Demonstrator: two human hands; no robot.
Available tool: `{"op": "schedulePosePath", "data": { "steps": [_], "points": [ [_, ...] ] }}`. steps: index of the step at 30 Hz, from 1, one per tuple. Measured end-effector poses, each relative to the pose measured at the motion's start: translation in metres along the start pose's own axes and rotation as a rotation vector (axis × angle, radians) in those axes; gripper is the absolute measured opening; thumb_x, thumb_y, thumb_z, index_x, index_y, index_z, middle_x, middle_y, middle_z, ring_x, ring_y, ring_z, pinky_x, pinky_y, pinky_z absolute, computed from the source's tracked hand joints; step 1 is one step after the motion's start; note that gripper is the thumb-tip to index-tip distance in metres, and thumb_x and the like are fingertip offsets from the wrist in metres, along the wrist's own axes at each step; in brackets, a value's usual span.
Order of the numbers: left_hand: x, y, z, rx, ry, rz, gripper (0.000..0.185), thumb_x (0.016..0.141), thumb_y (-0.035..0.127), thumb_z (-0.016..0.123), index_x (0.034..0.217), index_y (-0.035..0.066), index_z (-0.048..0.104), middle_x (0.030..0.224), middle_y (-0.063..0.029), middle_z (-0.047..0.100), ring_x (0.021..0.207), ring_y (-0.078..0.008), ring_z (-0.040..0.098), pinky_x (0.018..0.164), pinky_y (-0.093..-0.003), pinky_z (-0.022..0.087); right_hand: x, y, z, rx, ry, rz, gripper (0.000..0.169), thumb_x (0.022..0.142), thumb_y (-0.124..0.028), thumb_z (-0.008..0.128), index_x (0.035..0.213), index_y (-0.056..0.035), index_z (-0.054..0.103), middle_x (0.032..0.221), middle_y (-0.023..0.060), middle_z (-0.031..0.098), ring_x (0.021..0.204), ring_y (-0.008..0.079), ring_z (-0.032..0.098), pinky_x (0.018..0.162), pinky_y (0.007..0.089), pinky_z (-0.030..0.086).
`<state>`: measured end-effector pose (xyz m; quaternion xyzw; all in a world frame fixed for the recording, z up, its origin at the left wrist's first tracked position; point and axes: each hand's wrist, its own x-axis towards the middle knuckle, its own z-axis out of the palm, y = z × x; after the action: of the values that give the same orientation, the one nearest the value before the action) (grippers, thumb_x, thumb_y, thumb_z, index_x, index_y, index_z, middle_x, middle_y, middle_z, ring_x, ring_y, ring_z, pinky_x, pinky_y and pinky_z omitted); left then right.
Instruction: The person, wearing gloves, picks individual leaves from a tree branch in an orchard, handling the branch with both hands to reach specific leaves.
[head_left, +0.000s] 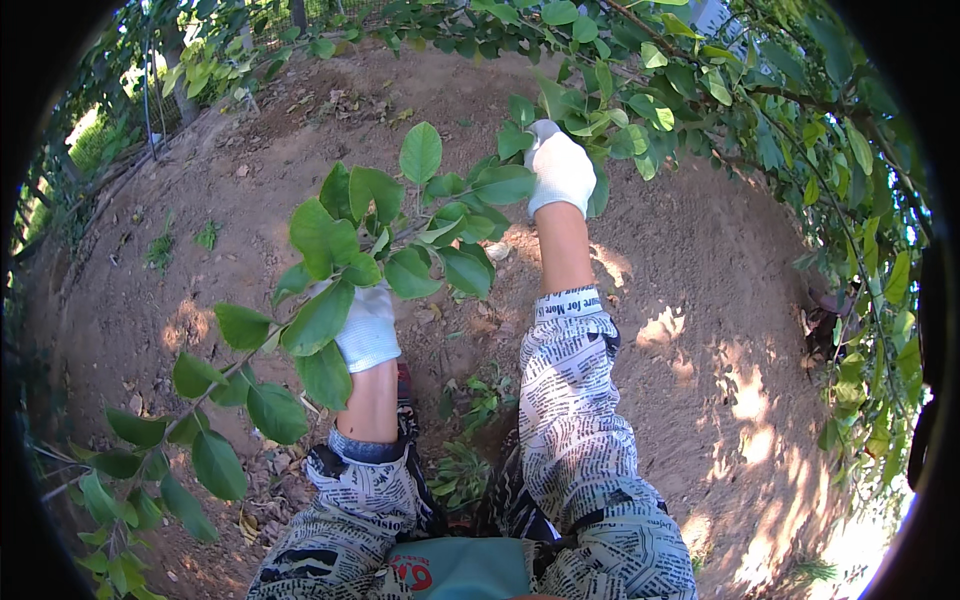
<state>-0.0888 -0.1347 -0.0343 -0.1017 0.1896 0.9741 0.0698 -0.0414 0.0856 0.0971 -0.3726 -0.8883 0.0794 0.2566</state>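
A leafy tree branch runs from the lower left up to the right, across the space before me. My left hand, in a white knit glove, is at the branch's middle; leaves hide its fingers, so its grip cannot be made out. Farther forward, my right hand wears a similar white glove with a grey fingertip area. It is raised among green leaves at the branch's far end, with its fingers curled and partly turned away. Whether it holds a leaf or stem cannot be seen.
Dense leafy branches hang along the top and right. Brown soil with dry leaves and small weeds lies below. At the upper left stand a thin pole and a trunk near wire fencing.
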Motion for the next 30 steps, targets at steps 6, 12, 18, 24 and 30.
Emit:
{"op": "schedulePosePath", "data": {
  "steps": [6, 12, 18, 24, 30],
  "points": [
    [-0.012, 0.005, 0.013, -0.002, 0.103, -0.012, 0.036, 0.09, 0.033, 0.052, 0.117, 0.009, 0.051, 0.121, -0.0052, 0.053, 0.109, -0.0205, 0.049, 0.098, -0.0435, 0.036, -0.026, 0.013, 0.025, 0.218, 0.327, -0.094, 0.02, 0.092, -0.029, 0.049, 0.096, -0.0108, 0.055, 0.076, 0.0173, 0.065, 0.072, 0.0365, 0.063, 0.063, 0.0456, 0.049],
    [-0.011, 0.007, 0.02, -0.043, 0.132, 0.002, 0.036, 0.089, 0.034, 0.055, 0.115, 0.009, 0.053, 0.116, -0.0046, 0.057, 0.105, -0.0212, 0.053, 0.095, -0.0427, 0.042, -0.043, 0.036, 0.019, 0.523, 0.28, -0.146, 0.02, 0.087, -0.027, 0.058, 0.087, -0.0071, 0.062, 0.074, 0.014, 0.064, 0.069, 0.0337, 0.062, 0.062, 0.0394, 0.048],
    [-0.014, 0.01, 0.026, -0.065, 0.199, -0.018, 0.036, 0.088, 0.033, 0.056, 0.113, 0.006, 0.053, 0.116, -0.006, 0.057, 0.106, -0.0215, 0.053, 0.096, -0.0418, 0.042, -0.046, 0.032, 0.009, 0.672, 0.203, -0.03, 0.021, 0.086, -0.028, 0.059, 0.094, -0.0088, 0.066, 0.083, 0.0132, 0.066, 0.073, 0.0288, 0.065, 0.067, 0.0353, 0.049],
    [-0.017, 0.01, 0.028, -0.028, 0.162, 0.013, 0.032, 0.09, 0.028, 0.054, 0.113, 0.005, 0.053, 0.115, -0.0074, 0.057, 0.105, -0.0215, 0.054, 0.094, -0.0394, 0.044, -0.029, 0.039, 0.026, 0.595, 0.414, -0.141, 0.025, 0.088, -0.022, 0.054, 0.111, -0.0155, 0.062, 0.096, 0.015, 0.066, 0.085, 0.0336, 0.063, 0.073, 0.0401, 0.049],
    [-0.015, 0.011, 0.025, -0.019, 0.127, 0.019, 0.03, 0.091, 0.026, 0.053, 0.112, 0.005, 0.053, 0.113, -0.0077, 0.058, 0.103, -0.0206, 0.054, 0.092, -0.0377, 0.045, -0.013, 0.041, 0.016, 0.283, 0.304, -0.304, 0.026, 0.088, -0.023, 0.054, 0.113, -0.0228, 0.061, 0.086, 0.015, 0.066, 0.075, 0.0353, 0.063, 0.066, 0.0442, 0.049]
  ]
}}
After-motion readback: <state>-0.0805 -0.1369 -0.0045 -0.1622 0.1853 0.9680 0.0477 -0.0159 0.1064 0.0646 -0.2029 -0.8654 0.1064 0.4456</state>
